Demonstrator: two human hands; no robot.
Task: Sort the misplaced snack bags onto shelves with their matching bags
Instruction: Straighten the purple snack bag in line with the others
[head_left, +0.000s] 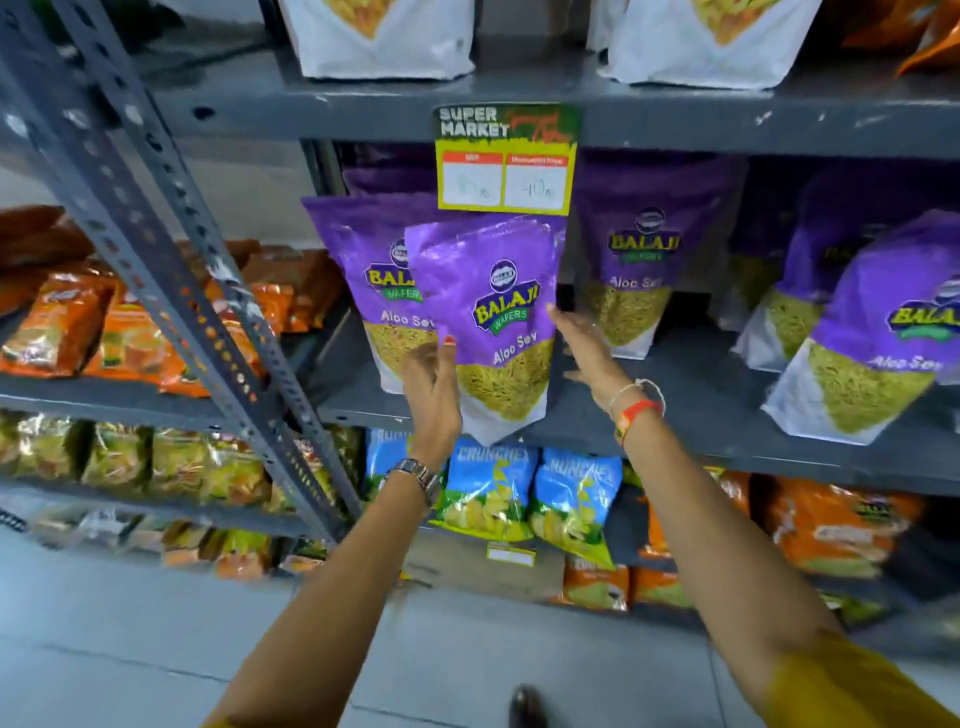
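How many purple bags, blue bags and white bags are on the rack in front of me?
Purple bags: 5 with fronts showing, counting the held bag; any darker ones behind are too hidden to count
Blue bags: 3
White bags: 2
Total: 10

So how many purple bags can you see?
5. One in the left hand, one behind it, one in the middle, two on the right. More may hide behind them.
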